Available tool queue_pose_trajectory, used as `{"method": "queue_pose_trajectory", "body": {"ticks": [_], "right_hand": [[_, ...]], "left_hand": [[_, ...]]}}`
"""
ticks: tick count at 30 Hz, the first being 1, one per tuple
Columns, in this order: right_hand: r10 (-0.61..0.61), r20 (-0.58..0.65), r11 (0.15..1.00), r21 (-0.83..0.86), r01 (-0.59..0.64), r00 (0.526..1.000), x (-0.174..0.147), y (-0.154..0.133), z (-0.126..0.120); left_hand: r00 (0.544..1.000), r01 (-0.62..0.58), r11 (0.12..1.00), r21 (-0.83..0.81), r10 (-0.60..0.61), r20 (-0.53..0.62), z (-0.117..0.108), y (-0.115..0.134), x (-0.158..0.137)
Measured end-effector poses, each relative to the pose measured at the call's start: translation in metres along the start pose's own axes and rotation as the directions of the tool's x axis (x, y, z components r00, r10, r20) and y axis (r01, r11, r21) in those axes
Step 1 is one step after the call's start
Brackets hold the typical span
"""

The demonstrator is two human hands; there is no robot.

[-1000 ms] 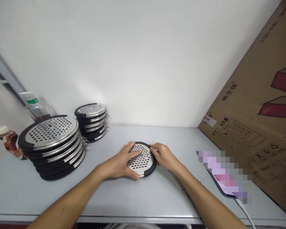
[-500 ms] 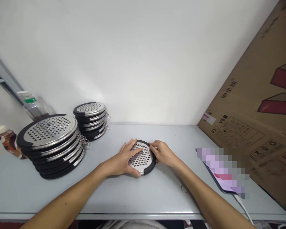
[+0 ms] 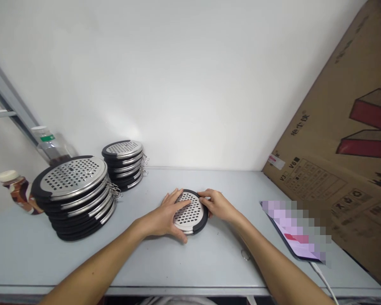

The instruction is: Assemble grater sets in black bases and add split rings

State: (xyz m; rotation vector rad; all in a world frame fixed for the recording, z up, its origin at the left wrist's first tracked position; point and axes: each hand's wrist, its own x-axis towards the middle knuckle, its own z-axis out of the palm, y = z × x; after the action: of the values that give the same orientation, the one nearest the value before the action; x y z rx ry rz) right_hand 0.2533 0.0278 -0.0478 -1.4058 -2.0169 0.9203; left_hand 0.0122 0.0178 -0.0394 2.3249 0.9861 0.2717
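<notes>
A round perforated steel disc with a black rim (image 3: 190, 212) lies flat on the grey table (image 3: 184, 262), near its middle. My left hand (image 3: 167, 218) rests on the disc's left half, fingers spread over the holes and thumb at the front edge. My right hand (image 3: 217, 205) grips the right side of the black rim. Both hands hold the disc down on the table.
A tall stack of larger discs (image 3: 74, 197) stands at the left, a smaller stack (image 3: 123, 163) behind it. Two bottles (image 3: 17, 190) stand at the far left. A phone with a cable (image 3: 296, 237) lies at the right, by a leaning cardboard box (image 3: 339, 140). A small metal ring (image 3: 245, 254) lies near my right forearm.
Both hands and the disc stay almost in the same place. The view has shifted slightly, so everything sits a little differently in the frame.
</notes>
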Motion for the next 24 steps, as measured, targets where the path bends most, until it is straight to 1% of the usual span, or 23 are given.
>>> {"method": "queue_pose_trajectory", "body": {"ticks": [4, 7, 9, 11, 13, 14, 15, 17, 19, 20, 21, 22, 24], "right_hand": [[-0.013, -0.007, 1.000, 0.003, 0.013, 1.000, 0.000, 0.002, 0.001], [-0.025, -0.022, 1.000, 0.005, 0.025, 0.999, 0.001, 0.002, -0.001], [-0.007, -0.020, 0.999, 0.038, 0.007, 1.000, 0.001, 0.001, -0.004], [0.030, 0.026, 0.992, 0.122, -0.033, 0.999, 0.002, 0.001, -0.006], [0.069, 0.126, 0.964, 0.246, -0.098, 0.990, 0.001, 0.000, -0.004], [0.084, 0.181, 0.944, 0.301, -0.136, 0.980, 0.001, 0.000, -0.001], [0.090, 0.231, 0.925, 0.341, -0.167, 0.969, 0.000, -0.001, 0.003], [0.083, 0.302, 0.907, 0.372, -0.198, 0.950, -0.002, -0.004, 0.012], [0.056, 0.351, 0.905, 0.378, -0.196, 0.935, -0.004, -0.009, 0.020], [0.038, 0.369, 0.904, 0.384, -0.189, 0.929, -0.005, -0.012, 0.022], [0.023, 0.377, 0.900, 0.396, -0.184, 0.926, -0.006, -0.015, 0.023], [0.015, 0.373, 0.890, 0.417, -0.183, 0.928, -0.007, -0.018, 0.023], [0.013, 0.332, 0.861, 0.476, -0.179, 0.943, -0.007, -0.022, 0.019]], "left_hand": [[0.999, -0.037, 0.998, 0.051, 0.036, 0.029, -0.004, 0.000, -0.005], [0.998, -0.047, 0.997, 0.056, 0.049, -0.031, -0.010, 0.006, -0.011], [0.990, -0.092, 0.995, 0.045, 0.096, -0.102, -0.013, 0.013, -0.013], [0.967, -0.171, 0.985, 0.005, 0.169, -0.192, -0.016, 0.021, -0.014], [0.924, -0.240, 0.969, -0.053, 0.211, -0.320, -0.017, 0.027, -0.014], [0.894, -0.259, 0.963, -0.076, 0.210, -0.397, -0.017, 0.028, -0.013], [0.858, -0.264, 0.960, -0.091, 0.191, -0.476, -0.018, 0.028, -0.013], [0.778, -0.225, 0.967, -0.119, 0.105, -0.619, -0.019, 0.025, -0.012], [0.713, -0.148, 0.975, -0.166, -0.011, -0.701, -0.022, 0.021, -0.010], [0.693, -0.106, 0.975, -0.197, -0.070, -0.717, -0.024, 0.018, -0.008], [0.683, -0.067, 0.971, -0.230, -0.123, -0.720, -0.026, 0.015, -0.007], [0.685, -0.032, 0.964, -0.262, -0.170, -0.708, -0.026, 0.011, -0.005], [0.715, 0.035, 0.947, -0.321, -0.248, -0.653, -0.026, 0.003, 0.000]]}}
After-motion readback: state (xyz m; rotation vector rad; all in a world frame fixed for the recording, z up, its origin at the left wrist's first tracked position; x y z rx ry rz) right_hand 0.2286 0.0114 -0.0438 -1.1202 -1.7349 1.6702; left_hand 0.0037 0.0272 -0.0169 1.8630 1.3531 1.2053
